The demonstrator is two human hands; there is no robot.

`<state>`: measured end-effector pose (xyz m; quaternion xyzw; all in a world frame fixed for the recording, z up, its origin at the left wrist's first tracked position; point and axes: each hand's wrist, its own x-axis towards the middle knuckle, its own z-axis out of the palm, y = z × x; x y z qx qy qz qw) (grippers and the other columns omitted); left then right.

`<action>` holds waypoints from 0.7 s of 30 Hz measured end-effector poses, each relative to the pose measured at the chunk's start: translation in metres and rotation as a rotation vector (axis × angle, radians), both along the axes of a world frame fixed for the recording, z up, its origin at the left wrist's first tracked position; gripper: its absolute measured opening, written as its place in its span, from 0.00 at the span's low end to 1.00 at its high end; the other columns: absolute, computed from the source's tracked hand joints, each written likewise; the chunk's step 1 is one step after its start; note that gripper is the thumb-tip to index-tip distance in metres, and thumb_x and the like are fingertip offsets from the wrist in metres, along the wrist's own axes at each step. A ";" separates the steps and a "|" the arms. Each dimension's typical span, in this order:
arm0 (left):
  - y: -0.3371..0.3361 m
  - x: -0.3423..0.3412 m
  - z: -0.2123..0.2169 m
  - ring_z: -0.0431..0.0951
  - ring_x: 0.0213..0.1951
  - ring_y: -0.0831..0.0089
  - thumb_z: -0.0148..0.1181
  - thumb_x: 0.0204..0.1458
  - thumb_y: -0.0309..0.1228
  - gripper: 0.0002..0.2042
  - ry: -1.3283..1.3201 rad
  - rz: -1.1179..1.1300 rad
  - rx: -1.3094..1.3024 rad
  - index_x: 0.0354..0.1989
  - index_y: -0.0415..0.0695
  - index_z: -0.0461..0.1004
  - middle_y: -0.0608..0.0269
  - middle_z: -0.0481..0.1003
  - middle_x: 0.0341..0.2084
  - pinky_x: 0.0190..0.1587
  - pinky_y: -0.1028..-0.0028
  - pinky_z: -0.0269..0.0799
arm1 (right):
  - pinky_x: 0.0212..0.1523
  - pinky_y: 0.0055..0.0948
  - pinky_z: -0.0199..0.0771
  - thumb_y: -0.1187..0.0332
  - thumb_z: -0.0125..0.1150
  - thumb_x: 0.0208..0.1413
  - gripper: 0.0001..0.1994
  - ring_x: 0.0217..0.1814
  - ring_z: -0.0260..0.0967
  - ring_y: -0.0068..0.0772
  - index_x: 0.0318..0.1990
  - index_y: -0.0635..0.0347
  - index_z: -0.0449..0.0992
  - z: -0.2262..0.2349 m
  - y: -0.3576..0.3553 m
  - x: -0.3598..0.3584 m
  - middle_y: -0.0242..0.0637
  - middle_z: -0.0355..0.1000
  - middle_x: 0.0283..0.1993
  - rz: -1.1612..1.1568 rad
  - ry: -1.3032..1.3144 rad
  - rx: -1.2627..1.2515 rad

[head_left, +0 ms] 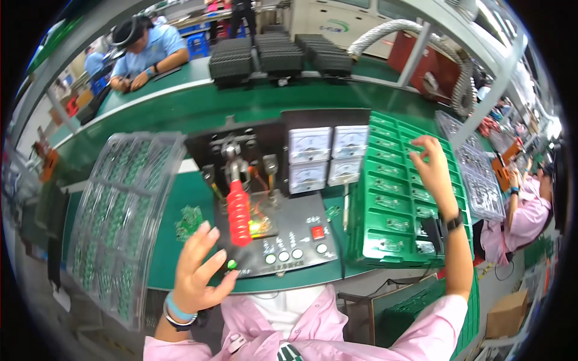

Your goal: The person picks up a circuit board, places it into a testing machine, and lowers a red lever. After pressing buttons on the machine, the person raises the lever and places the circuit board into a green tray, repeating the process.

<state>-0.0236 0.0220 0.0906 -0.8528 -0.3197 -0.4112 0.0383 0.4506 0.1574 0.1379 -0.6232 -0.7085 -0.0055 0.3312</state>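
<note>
My left hand (198, 271) hovers open, fingers spread, just left of a black test fixture (289, 234) and holds nothing. A small green button (231, 264) lies right beside its thumb. The fixture has a red-handled clamp lever (239, 212), several round buttons and three white dial meters (318, 157) at its back. A small green circuit board (191, 220) lies on the green mat above my left hand. My right hand (432, 165) reaches out over a green compartment tray (402, 198) at the right, fingers curled down onto its slots; whether it grips a board is hidden.
A clear plastic tray of small green boards (120, 216) stands at the left. Another clear tray (475, 171) lies at the far right. Black stacked trays (277, 57) sit at the back of the bench. Other people work at the back left and at the right.
</note>
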 end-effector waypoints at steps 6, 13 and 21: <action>-0.030 0.018 -0.077 0.65 0.62 0.43 0.78 0.36 0.33 0.43 -0.274 0.284 -0.396 0.62 0.43 0.59 0.36 0.58 0.63 0.60 0.55 0.65 | 0.65 0.49 0.57 0.71 0.67 0.43 0.26 0.71 0.51 0.54 0.53 0.54 0.71 -0.041 -0.141 -0.151 0.52 0.50 0.71 0.429 -0.143 0.345; -0.027 0.023 -0.119 0.71 0.57 0.44 0.79 0.35 0.34 0.48 -0.437 0.223 -0.343 0.66 0.45 0.54 0.33 0.62 0.61 0.55 0.59 0.71 | 0.61 0.48 0.57 0.63 0.69 0.43 0.25 0.60 0.65 0.39 0.52 0.53 0.75 -0.112 -0.177 -0.216 0.39 0.69 0.60 0.459 -0.233 0.141; -0.032 0.028 -0.108 0.78 0.48 0.44 0.78 0.34 0.33 0.39 -0.423 0.296 -0.160 0.60 0.46 0.66 0.34 0.67 0.57 0.46 0.63 0.77 | 0.53 0.42 0.65 0.65 0.67 0.44 0.22 0.53 0.69 0.38 0.50 0.56 0.75 -0.110 -0.160 -0.218 0.36 0.71 0.56 0.491 -0.173 0.180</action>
